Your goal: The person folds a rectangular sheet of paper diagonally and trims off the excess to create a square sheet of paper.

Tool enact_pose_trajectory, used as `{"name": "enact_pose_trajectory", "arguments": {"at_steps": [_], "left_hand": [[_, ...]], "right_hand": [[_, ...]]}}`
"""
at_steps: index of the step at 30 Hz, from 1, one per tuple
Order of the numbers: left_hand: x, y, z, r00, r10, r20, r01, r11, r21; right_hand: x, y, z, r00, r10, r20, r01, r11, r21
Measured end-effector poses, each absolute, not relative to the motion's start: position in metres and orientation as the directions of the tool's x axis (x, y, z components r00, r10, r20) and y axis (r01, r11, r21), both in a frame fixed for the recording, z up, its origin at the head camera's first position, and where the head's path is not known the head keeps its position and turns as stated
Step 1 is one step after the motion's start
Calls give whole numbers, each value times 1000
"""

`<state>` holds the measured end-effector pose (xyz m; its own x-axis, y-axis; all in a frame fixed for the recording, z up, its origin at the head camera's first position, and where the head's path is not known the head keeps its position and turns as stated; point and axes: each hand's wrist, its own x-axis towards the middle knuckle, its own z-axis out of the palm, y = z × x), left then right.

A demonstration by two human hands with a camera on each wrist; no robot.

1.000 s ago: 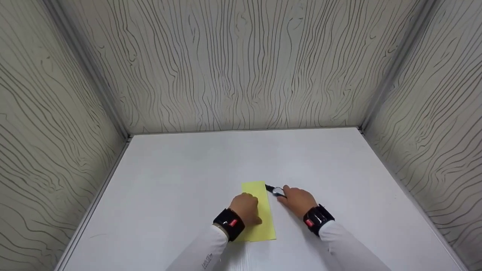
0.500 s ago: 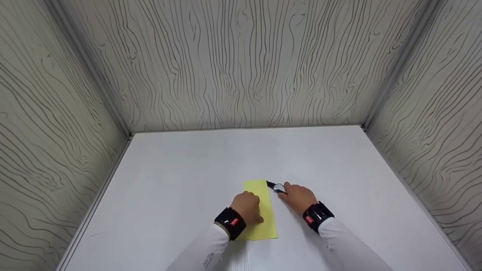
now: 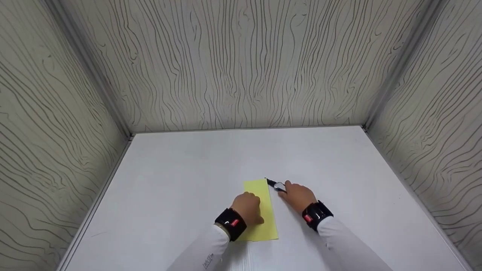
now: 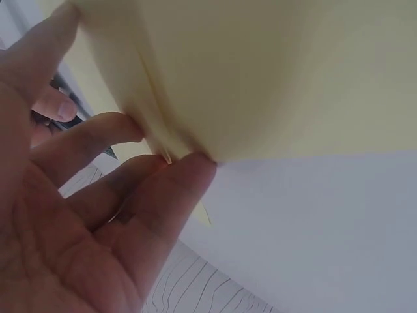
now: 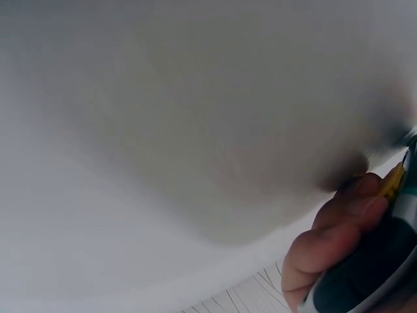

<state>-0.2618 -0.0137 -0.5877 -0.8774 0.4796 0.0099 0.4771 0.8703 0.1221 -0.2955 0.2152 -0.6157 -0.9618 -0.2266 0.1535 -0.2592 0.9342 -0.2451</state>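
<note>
A sheet of yellow paper (image 3: 268, 222) lies on the white table in the head view. My left hand (image 3: 246, 208) rests on its left half, and in the left wrist view the bent fingertips (image 4: 199, 163) press on the yellow paper (image 4: 313, 78), with a crease beside them. At the paper's far right corner, my right hand (image 3: 297, 196) holds a utility knife (image 3: 279, 186), its dark tip at the edge. The right wrist view shows the fingers (image 5: 332, 241) curled around the dark green handle (image 5: 365, 267), which has a yellow part near the thumb; its tip is blurred there.
The white table (image 3: 180, 169) spreads around the paper on all sides. Wood-grain panels (image 3: 241, 67) stand along the back, left and right of the table. A black band (image 3: 230, 224) is strapped on each wrist.
The knife tip has slid a little away from me along the paper's right edge, up to the far corner. My left hand stays in place on the paper.
</note>
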Motion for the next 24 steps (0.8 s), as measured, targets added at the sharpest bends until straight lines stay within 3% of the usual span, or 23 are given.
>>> {"name": "enact_pose_trajectory", "arguments": {"at_steps": [6,24], "left_hand": [[-261,-14,-587,-877,480,8,478,870,120],[-262,-10,-590,-876,480,43,481,869,116]], "right_hand": [[-291,232,-609,-983,-162,89,-181,943,-279],[-284,314,-591,-987,0,161,-63,920,-387]]}}
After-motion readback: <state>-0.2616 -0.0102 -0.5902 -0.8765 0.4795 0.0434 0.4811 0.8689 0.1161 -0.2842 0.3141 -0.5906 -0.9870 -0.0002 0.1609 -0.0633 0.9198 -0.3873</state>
